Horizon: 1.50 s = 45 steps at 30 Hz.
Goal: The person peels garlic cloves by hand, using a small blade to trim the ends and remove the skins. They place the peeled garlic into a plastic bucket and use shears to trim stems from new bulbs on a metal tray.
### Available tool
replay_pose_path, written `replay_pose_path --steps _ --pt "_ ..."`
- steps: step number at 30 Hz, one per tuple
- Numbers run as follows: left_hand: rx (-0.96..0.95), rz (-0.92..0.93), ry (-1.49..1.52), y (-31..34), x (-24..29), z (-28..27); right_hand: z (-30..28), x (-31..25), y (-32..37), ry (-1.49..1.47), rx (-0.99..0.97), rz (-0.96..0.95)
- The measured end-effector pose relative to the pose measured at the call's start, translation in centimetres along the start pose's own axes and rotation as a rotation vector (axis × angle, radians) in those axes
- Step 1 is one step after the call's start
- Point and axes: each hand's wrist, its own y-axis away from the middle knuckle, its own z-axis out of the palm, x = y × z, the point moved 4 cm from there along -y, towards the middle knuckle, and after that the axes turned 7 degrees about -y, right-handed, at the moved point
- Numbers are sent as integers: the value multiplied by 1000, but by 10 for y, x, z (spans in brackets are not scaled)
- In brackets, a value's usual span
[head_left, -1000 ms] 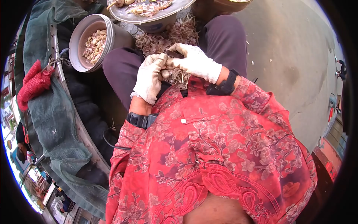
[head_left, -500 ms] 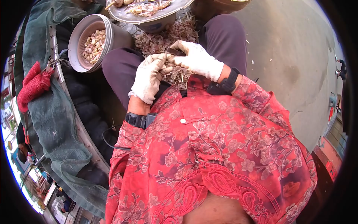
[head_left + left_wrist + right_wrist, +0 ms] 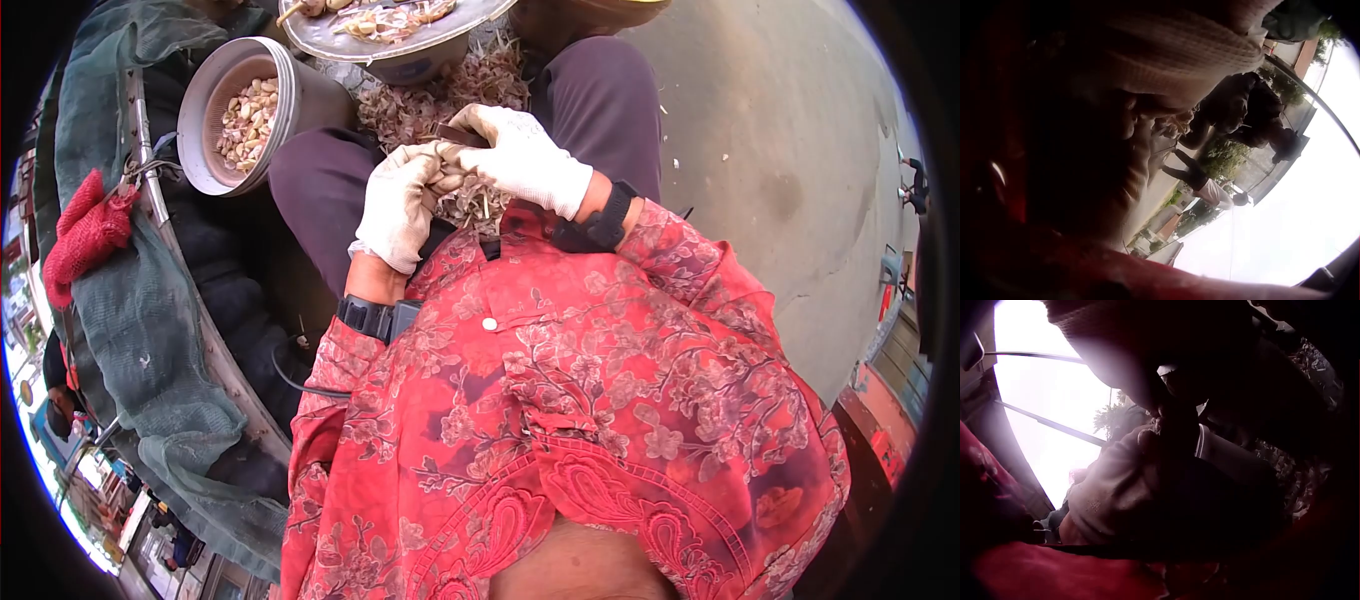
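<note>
Both hands wear whitish work gloves and meet over the lap in the head view. My right hand [image 3: 525,160] grips a small knife by its dark brown handle [image 3: 462,135], which shows between thumb and forefinger; its blade is hidden. Touching it from the left, my left hand [image 3: 395,205] has curled fingers and pinches what looks like a garlic clove, mostly covered by the fingertips. Papery garlic skins [image 3: 478,208] lie in the lap just below the hands. Both wrist views are dark, with the gloved left hand [image 3: 1110,494] lit in the right wrist view.
A white bucket [image 3: 292,95] of peeled garlic cloves [image 3: 247,125] stands left of the knee. Ahead, a metal tray [image 3: 345,45] bears garlic pieces, with a heap of skins [image 3: 410,110] below it. Green netting [image 3: 170,350] over a metal rail runs along the left, a red mesh bag [image 3: 88,235] on it.
The hands stay together over the lap, shifting only slightly. The brown handle has tilted a little and moved slightly away from the body with the right hand.
</note>
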Motion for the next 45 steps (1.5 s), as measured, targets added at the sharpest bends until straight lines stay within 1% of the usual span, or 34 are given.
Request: replay_pose_path --steps 2,3,4,5,7,8,9,10,14,16,18,20,22,23,25,26,27,28,29,30,31,32,33,34,35,36,37,39,40,41,42,43,44,45 --pt "-4 13 -2 0 3 3 6 17 -3 -387 4 129" --pt "-7 24 -2 0 4 4 7 15 -6 -568 -32 179" --pt "-5 24 0 0 3 4 6 16 -4 -688 -63 314" --pt "45 25 -72 -1 1 1 5 14 -1 -807 -93 450" --pt "152 42 -280 -1 6 2 6 15 -2 -822 -118 408" --pt "152 41 -277 -1 4 5 6 17 -2 -813 -104 426" --pt "168 102 -393 0 6 8 6 16 -2 -805 -90 443" --pt "184 164 -509 0 8 9 5 8 -2 -708 -91 434" --pt "161 100 -466 -7 8 7 2 13 -4 -791 -64 443" --pt "98 46 -195 -6 12 7 -1 20 -5 -867 -59 490" --pt "64 43 33 -15 5 -5 -8 14 -7 -926 -90 458" --pt "87 29 134 -23 2 -13 -8 25 -13 -929 -78 443" --pt "78 -10 150 -27 1 -19 -17 18 -14 -1006 -40 468" --pt "81 -28 151 -30 -2 -21 -21 21 -16 -992 -53 463" --pt "76 -111 230 -36 -8 -25 -35 17 -19 -939 -3 510" --pt "44 -92 268 -38 -10 -25 -43 19 -23 -954 20 551" --pt "47 -82 273 -38 -12 -24 -56 23 -30 -963 43 511" --pt "-22 -93 338 -41 -11 -22 -71 25 -37 -971 66 473" --pt "-26 -58 331 -41 -11 -23 -91 26 -44 -1002 152 439" --pt "-61 -68 315 -45 -14 -24 -114 21 -52 -1102 257 297" --pt "-51 -86 282 -43 -12 -20 -138 18 -59 -1265 343 246" --pt "-46 -70 240 -42 -10 -16 -159 29 -69 -1461 419 116" --pt "-58 -71 211 -42 -7 -11 -172 27 -71 -1631 495 168" --pt "-65 -74 182 -42 -3 -7 -178 33 -72 -1542 519 225" --pt "-13 -84 145 -40 -2 -2 -177 35 -72 -1456 530 232" --pt "-20 -85 143 -41 -3 -2 -172 32 -70 -1373 540 246" --pt "-29 -89 130 -43 -4 -3 -163 34 -72 -1348 478 263" --pt "-45 -93 100 -45 -6 -6 -140 39 -63 -1293 463 369" --pt "-43 -93 100 -47 -6 -8 -128 40 -63 -1259 404 353" --pt "-30 -138 93 -48 -7 -11 -115 41 -57 -1163 361 360" --pt "-17 -183 85 -47 -6 -11 -105 38 -54 -1067 346 429" --pt "24 -182 79 -47 -6 -9 -94 35 -50 -1075 291 406" --pt "-18 -185 54 -45 -3 -8 -86 31 -46 -1028 233 423" --pt "10 -184 30 -44 -2 -6 -78 29 -42 -1000 214 434"
